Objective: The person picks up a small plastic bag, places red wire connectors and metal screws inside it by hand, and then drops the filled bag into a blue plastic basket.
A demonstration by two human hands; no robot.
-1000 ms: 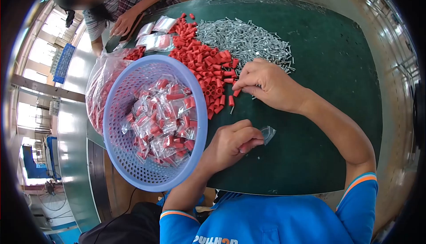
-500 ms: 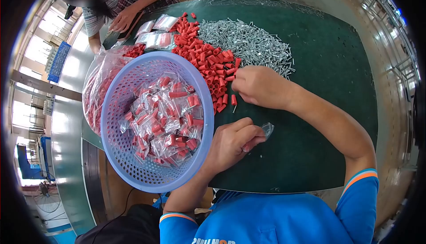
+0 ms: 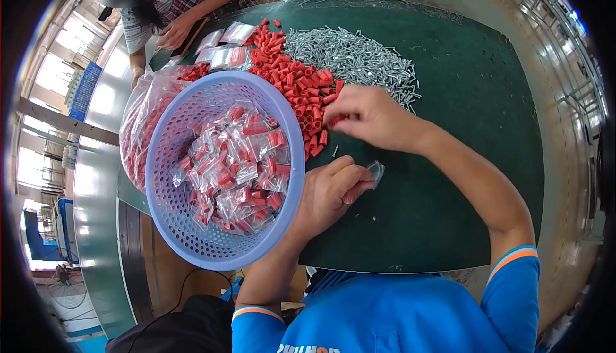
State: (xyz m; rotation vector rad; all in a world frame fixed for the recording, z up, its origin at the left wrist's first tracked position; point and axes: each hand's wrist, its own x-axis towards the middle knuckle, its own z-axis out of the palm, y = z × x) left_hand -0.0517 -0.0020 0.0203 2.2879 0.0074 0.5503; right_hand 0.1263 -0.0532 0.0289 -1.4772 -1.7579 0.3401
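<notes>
My left hand [image 3: 330, 193] is closed, pinching a small clear plastic bag [image 3: 377, 172] whose mouth sticks out past the fingertips. Something red shows at the bag's lower part under my fingers. My right hand [image 3: 375, 119] is at the near right edge of a heap of red tapered plastic caps [image 3: 308, 90]. Its fingers are bent together, with red showing between thumb and forefinger, partly hidden. A single screw [image 3: 335, 150] lies on the green table between my hands.
A purple perforated basket [image 3: 157, 180] holds many bagged red caps at my left. Beyond it are a large bag of red caps [image 3: 138, 132] and flat clear packets [image 3: 231, 58]. A screw pile [image 3: 359, 61] lies farther back. Across the table, a person's hand [image 3: 173, 34] rests near a phone-like object.
The red cap that lay beside the lone screw is gone from that spot. My right hand has moved slightly left; my left hand and the bag have shifted a little up and left.
</notes>
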